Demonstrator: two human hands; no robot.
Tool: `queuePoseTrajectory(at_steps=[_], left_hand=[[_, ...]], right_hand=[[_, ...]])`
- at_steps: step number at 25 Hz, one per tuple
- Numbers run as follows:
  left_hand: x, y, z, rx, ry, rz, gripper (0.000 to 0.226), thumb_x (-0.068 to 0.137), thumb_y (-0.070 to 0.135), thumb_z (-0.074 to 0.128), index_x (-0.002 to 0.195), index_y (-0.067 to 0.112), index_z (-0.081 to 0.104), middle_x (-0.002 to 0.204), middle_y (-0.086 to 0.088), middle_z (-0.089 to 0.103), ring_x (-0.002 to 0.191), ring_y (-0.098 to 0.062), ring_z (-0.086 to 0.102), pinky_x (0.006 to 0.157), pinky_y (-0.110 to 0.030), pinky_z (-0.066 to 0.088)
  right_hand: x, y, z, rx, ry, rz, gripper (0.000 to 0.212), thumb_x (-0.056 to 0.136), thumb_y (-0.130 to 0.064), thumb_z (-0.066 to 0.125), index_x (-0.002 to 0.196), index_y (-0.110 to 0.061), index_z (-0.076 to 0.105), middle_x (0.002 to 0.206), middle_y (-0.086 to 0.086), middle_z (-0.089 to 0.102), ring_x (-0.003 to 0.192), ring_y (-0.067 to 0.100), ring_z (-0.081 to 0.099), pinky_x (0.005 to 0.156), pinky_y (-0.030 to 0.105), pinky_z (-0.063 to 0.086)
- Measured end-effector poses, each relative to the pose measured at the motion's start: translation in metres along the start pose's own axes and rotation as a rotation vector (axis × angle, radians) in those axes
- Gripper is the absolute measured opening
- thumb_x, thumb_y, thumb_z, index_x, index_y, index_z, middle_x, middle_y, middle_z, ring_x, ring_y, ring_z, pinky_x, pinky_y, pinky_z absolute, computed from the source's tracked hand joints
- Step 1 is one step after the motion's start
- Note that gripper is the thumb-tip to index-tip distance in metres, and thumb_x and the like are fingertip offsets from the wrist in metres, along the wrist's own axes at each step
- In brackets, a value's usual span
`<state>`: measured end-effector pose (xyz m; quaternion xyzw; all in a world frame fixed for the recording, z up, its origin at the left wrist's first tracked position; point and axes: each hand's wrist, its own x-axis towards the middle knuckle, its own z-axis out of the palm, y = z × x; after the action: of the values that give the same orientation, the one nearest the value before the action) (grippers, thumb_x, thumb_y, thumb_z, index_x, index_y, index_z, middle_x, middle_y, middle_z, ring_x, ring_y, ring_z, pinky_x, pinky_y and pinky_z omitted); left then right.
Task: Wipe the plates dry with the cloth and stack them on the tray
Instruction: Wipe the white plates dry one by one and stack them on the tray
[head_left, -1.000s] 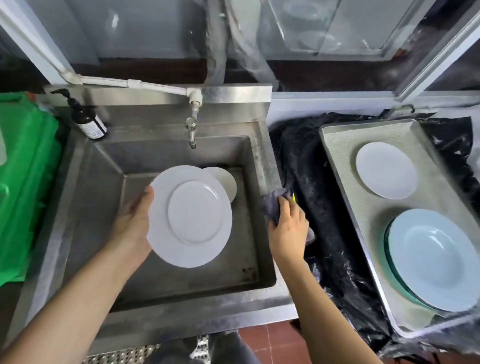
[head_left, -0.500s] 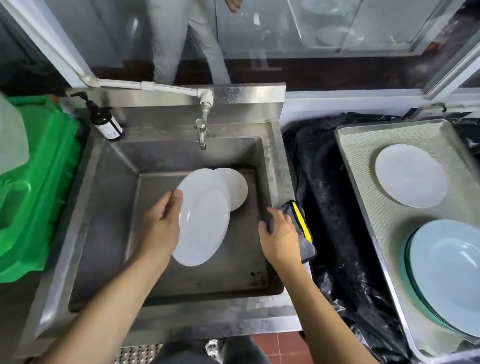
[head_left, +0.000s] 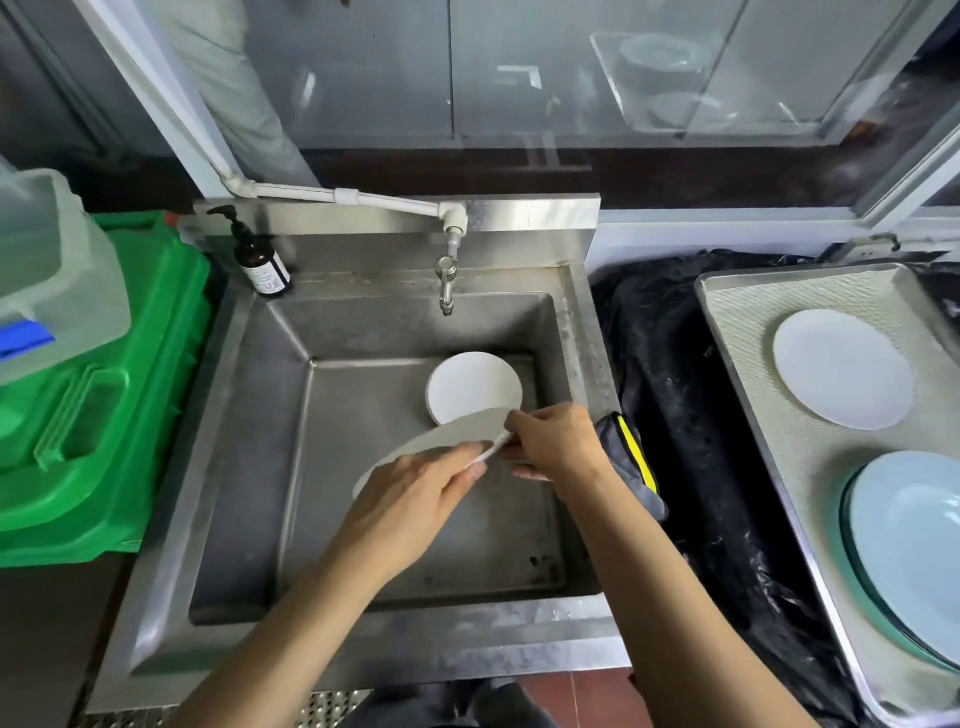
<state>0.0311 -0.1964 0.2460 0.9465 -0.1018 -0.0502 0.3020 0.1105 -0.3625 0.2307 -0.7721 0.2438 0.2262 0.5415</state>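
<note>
Over the steel sink (head_left: 363, 338) I hold a large white plate (head_left: 457, 431), tilted nearly flat with its underside up. My left hand (head_left: 415, 499) grips its near rim from above. My right hand (head_left: 556, 441) pinches its right rim. A grey cloth with a yellow stripe (head_left: 631, 462) lies at the sink's right rim, just behind my right wrist; I cannot tell whether that hand still touches it. A smaller white plate (head_left: 472, 387) leans in the sink's far right corner. On the right, the tray (head_left: 748, 322) carries a white plate (head_left: 841, 369) and a stack of pale blue plates (head_left: 914, 551).
A tap (head_left: 447, 283) hangs over the back of the sink, with a brown soap bottle (head_left: 262, 265) at its left corner. A green crate (head_left: 104, 395) with a clear container (head_left: 47, 270) stands left. Black plastic sheet (head_left: 675, 389) lies between sink and tray. A person (head_left: 228, 78) stands behind the glass.
My left hand turned the large plate from face-up to nearly flat, underside up. My right hand left the cloth at the sink rim and took the plate's right rim.
</note>
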Motion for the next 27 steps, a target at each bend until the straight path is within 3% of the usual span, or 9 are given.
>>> queuePoseTrajectory(at_steps=[3,4,6,9,12,16,19,22,27], left_hand=[[-0.012,-0.017,0.001,-0.010,-0.125,-0.012,0.039,0.098,0.042,0.058,0.136,0.040,0.058,0.141,0.019,0.056,0.126,-0.006,0.053,0.101,-0.029,0.048],[-0.013,-0.024,0.000,-0.018,-0.160,-0.025,0.042,0.096,0.045,0.060,0.137,0.041,0.057,0.144,0.021,0.051,0.130,-0.003,0.047,0.105,-0.027,0.043],[-0.015,-0.038,-0.006,-0.048,-0.192,-0.038,0.047,0.093,0.051,0.061,0.138,0.041,0.056,0.146,0.022,0.045,0.135,-0.002,0.038,0.111,-0.026,0.035],[-0.007,-0.056,-0.017,-0.039,0.055,-0.127,0.043,0.095,0.035,0.063,0.138,0.027,0.060,0.147,0.003,0.048,0.138,-0.019,0.037,0.116,-0.032,0.029],[0.008,-0.070,-0.027,-0.054,0.246,-0.297,0.044,0.095,0.019,0.062,0.139,0.014,0.057,0.137,-0.011,0.058,0.128,-0.030,0.049,0.109,-0.042,0.037],[0.026,-0.066,-0.027,-0.452,0.151,-0.478,0.033,0.094,0.022,0.062,0.126,0.031,0.060,0.120,0.004,0.067,0.107,-0.015,0.063,0.092,-0.035,0.049],[0.044,-0.056,-0.020,-0.559,0.154,-0.542,0.025,0.089,0.019,0.065,0.110,0.033,0.064,0.109,0.004,0.070,0.101,-0.017,0.066,0.093,-0.041,0.054],[0.065,-0.036,-0.007,-0.631,0.165,-0.562,0.026,0.089,0.019,0.064,0.114,0.028,0.065,0.113,0.002,0.070,0.098,-0.014,0.065,0.086,-0.034,0.049],[0.102,0.022,0.025,-0.679,0.165,-0.552,0.035,0.091,0.020,0.063,0.126,0.019,0.065,0.115,0.003,0.068,0.099,-0.008,0.063,0.081,-0.027,0.046]], right_hand=[[-0.009,0.013,0.011,0.077,0.017,0.020,0.018,0.087,0.000,0.060,0.083,0.013,0.072,0.070,0.020,0.067,0.060,0.025,0.070,0.068,0.045,0.066],[-0.014,0.016,0.015,0.103,0.031,0.008,0.018,0.088,0.002,0.060,0.076,0.006,0.074,0.071,0.021,0.068,0.057,0.020,0.069,0.062,0.041,0.065],[-0.021,0.022,0.023,0.126,0.095,-0.040,0.030,0.088,0.001,0.062,0.062,-0.010,0.073,0.080,0.028,0.073,0.065,0.021,0.070,0.068,0.048,0.066],[-0.026,0.029,0.020,0.169,0.184,-0.089,0.037,0.087,-0.003,0.064,0.060,-0.025,0.077,0.079,0.014,0.077,0.072,0.025,0.069,0.079,0.058,0.062],[-0.029,0.032,0.007,0.261,0.207,-0.068,0.042,0.090,-0.004,0.064,0.061,-0.032,0.078,0.071,0.002,0.077,0.073,0.024,0.071,0.081,0.056,0.063],[-0.031,0.032,-0.008,0.365,0.220,-0.066,0.031,0.093,-0.001,0.063,0.077,-0.023,0.077,0.077,0.004,0.076,0.079,0.026,0.070,0.086,0.054,0.062],[-0.029,0.032,-0.027,0.411,0.257,-0.102,0.020,0.094,-0.001,0.064,0.086,-0.015,0.076,0.076,0.005,0.073,0.070,0.019,0.067,0.068,0.036,0.061],[-0.021,0.037,-0.055,0.424,0.325,-0.095,0.005,0.094,-0.003,0.067,0.092,-0.006,0.071,0.069,0.002,0.068,0.051,0.006,0.061,0.048,0.020,0.051],[0.003,0.048,-0.120,0.452,0.387,-0.089,0.005,0.086,-0.011,0.070,0.083,-0.012,0.074,0.065,-0.002,0.065,0.061,0.019,0.056,0.057,0.028,0.049]])
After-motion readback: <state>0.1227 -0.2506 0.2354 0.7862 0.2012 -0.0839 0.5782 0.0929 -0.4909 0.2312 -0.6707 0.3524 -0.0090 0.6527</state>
